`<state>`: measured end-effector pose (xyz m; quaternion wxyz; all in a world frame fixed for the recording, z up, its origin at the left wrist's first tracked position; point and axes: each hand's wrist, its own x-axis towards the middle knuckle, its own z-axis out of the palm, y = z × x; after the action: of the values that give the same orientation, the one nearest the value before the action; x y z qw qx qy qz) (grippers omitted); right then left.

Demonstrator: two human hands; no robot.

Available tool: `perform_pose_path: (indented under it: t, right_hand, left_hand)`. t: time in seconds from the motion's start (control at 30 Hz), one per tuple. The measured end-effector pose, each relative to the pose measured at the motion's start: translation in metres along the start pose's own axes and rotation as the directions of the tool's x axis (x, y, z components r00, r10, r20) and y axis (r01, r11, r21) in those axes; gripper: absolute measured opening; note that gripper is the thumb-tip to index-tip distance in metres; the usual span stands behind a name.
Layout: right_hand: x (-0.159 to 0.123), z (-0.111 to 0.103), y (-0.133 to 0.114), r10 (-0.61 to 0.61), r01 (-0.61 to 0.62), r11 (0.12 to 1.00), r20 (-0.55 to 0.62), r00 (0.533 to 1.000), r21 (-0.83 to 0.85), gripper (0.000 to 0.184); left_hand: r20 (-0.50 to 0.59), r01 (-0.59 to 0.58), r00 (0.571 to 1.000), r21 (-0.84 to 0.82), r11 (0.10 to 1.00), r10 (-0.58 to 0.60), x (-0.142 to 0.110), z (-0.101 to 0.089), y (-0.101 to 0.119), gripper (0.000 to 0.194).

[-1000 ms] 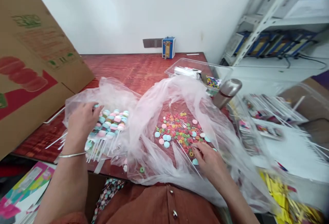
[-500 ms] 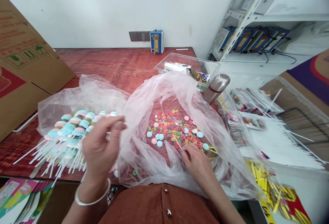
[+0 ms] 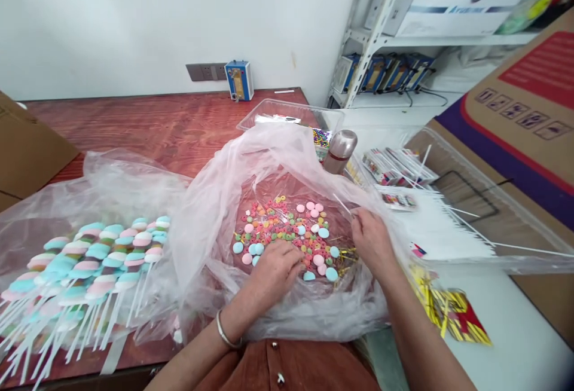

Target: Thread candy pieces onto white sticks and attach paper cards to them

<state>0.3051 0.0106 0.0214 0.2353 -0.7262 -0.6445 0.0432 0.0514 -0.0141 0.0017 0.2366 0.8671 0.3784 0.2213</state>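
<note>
My left hand [image 3: 277,265] reaches into a clear plastic bag [image 3: 233,188] and rests with curled fingers on a heap of small colourful candy rings and pastel discs [image 3: 287,232]. My right hand [image 3: 371,237] is at the bag's right edge, pinching a thin white stick [image 3: 343,204] that points up and left. On the left, a second plastic sheet holds several finished candy sticks [image 3: 89,259] with blue, pink and white discs.
A red wooden table [image 3: 147,128] carries a clear tray [image 3: 287,117], a steel flask [image 3: 339,150] and a blue box [image 3: 239,80] at the wall. A clear bin of white sticks [image 3: 430,223] sits to the right, beside cardboard boxes [image 3: 529,116]. Yellow twist ties [image 3: 443,310] lie nearby.
My left hand moved from above the finished sticks into the candy bag. My right hand shifted right and lifted a white stick. The camera view swung to the right.
</note>
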Motion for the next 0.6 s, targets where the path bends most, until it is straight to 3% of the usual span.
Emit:
perform_pose_path:
  t: [0.13,0.23,0.33,0.43,0.5,0.6]
  right_hand:
    - [-0.012,0.005,-0.008,0.038,-0.037,0.998,0.030,0.999,-0.041,0.036]
    - [-0.031,0.009,-0.015,0.031,-0.027,0.998,0.079,0.996,-0.051,0.038]
    - [-0.047,0.014,-0.021,-0.008,0.013,0.999,0.125,0.992,-0.040,0.037]
    - [-0.054,0.021,-0.025,-0.031,0.036,0.999,0.140,0.990,-0.032,0.033]
    - [-0.054,0.027,-0.026,-0.034,0.038,0.999,0.139,0.990,-0.028,0.030]
    - [-0.046,0.037,-0.027,-0.031,0.031,1.000,0.123,0.992,-0.001,0.030]
  left_hand:
    - [0.145,-0.061,0.988,0.082,0.995,0.049,0.004,0.013,0.013,0.017]
    - [0.193,-0.080,0.980,0.162,0.984,0.048,0.002,0.021,0.012,0.016]
    - [0.142,-0.050,0.989,0.117,0.992,0.033,0.001,0.025,0.008,0.011]
    - [0.010,0.110,0.994,-0.177,0.978,-0.109,0.002,0.024,0.005,0.010]
    - [0.008,0.270,0.952,-0.496,0.826,-0.306,0.005,0.020,0.004,0.010]
    - [0.164,0.404,0.848,-0.816,0.414,-0.504,0.009,0.013,0.004,0.032]
